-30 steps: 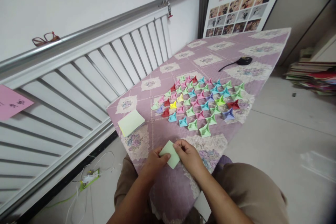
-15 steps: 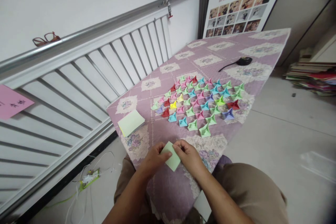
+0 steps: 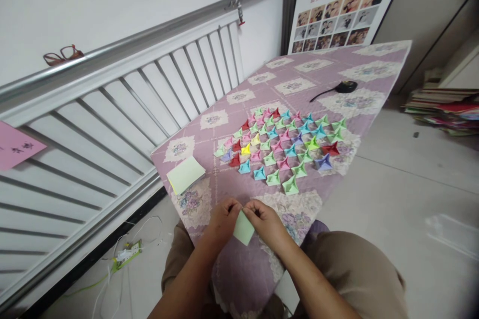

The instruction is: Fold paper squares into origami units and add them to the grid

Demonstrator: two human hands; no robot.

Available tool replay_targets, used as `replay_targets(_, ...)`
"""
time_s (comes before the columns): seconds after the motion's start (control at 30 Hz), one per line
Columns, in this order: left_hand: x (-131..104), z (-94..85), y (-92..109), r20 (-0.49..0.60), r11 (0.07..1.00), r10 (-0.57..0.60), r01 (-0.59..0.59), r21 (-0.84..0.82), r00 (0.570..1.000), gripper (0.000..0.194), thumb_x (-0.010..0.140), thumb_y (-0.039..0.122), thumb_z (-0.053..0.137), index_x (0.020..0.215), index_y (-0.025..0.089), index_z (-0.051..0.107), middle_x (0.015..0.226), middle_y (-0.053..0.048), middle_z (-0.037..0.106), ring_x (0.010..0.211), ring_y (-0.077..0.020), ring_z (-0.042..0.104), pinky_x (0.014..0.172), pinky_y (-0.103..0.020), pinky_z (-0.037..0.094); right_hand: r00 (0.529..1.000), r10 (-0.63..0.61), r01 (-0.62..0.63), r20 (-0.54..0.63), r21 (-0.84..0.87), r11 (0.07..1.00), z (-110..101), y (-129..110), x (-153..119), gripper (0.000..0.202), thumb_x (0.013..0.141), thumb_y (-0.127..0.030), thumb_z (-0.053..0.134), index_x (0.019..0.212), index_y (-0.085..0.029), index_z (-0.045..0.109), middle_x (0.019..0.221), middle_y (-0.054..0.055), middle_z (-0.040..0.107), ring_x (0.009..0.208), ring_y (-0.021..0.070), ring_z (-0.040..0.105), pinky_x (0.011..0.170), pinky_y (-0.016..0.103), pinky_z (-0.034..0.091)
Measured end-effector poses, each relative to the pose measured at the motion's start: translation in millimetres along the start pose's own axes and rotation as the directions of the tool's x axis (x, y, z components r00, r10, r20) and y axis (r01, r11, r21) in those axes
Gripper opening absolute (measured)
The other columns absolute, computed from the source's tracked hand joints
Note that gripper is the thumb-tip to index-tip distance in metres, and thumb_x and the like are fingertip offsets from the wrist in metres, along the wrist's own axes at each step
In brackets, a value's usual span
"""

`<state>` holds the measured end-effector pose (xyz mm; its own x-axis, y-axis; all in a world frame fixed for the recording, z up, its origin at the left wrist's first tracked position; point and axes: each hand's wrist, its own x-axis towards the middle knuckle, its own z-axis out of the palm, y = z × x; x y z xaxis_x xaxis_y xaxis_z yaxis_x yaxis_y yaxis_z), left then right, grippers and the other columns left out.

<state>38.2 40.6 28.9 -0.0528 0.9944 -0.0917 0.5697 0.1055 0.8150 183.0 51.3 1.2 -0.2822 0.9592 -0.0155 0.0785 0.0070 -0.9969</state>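
Note:
A pale green sheet of paper (image 3: pixel 244 230) is pinched along its far edge between my two hands, over the near corner of the table. My left hand (image 3: pixel 224 217) grips the upper left side with thumb and fingers closed. On the upper right side, my right hand (image 3: pixel 262 217) pinches the paper with its thumb on top. The fingertips of both hands nearly meet. Just beyond them stand several small folded paper boats (image 3: pixel 283 162) in rows, green, pink, blue, red, yellow and purple. A stack of square paper (image 3: pixel 186 174), pale green on top, lies left of my hands.
The tablecloth (image 3: pixel 243 284) is purple with floral patches. A black object with a cord (image 3: pixel 346 87) lies toward the far end. A white radiator (image 3: pixel 123 119) runs along the left side. On the floor sits a power strip (image 3: pixel 127 256) with cables.
My left thumb has moved from the paper's middle up to its far edge, and my hands have come closer together there. The boats and stack stay put.

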Motion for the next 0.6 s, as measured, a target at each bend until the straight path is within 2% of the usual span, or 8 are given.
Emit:
replay_targets(0.33, 2.0, -17.3, -0.5, -0.114, 0.999, -0.04, 0.041, 0.006, 0.993, 0.021, 0.082, 0.032, 0.045, 0.067, 0.018, 0.052, 0.062, 0.003, 0.049, 0.061, -0.0116, 0.044, 0.056, -0.023, 0.031, 1.0, -0.016, 0.015, -0.015, -0.031, 0.999, -5.8, 3.3, 0.8, 0.025, 0.081, -0.041, 0.05, 0.069, -0.02, 0.054, 0.062, -0.004, 0.045, 0.059, 0.0122, 0.041, 0.057, 0.025, 0.033)
replay_targets(0.47, -1.6, -14.1, -1.8, -0.155, 0.999, -0.047, 0.042, -0.034, 0.987, 0.021, 0.082, 0.032, 0.045, 0.068, 0.018, 0.051, 0.062, 0.003, 0.048, 0.06, -0.0115, 0.044, 0.055, -0.023, 0.032, 0.999, -0.03, 0.03, -0.01, -0.056, 0.998, -4.6, 2.4, 0.2, 0.026, 0.082, -0.042, 0.049, 0.068, -0.02, 0.053, 0.062, -0.004, 0.045, 0.06, 0.0124, 0.041, 0.059, 0.025, 0.033)
replay_targets(0.6, -5.3, -7.1, -4.5, -0.2, 0.995, -0.068, 0.052, -0.088, 0.977, 0.021, 0.083, 0.034, 0.045, 0.07, 0.018, 0.052, 0.064, 0.003, 0.049, 0.061, -0.0116, 0.045, 0.055, -0.022, 0.033, 1.0, 0.007, -0.008, -0.028, -0.008, 1.0, -4.2, 3.4, 0.6, 0.028, 0.082, -0.044, 0.049, 0.07, -0.019, 0.054, 0.062, -0.004, 0.045, 0.06, 0.0123, 0.041, 0.058, 0.025, 0.034)
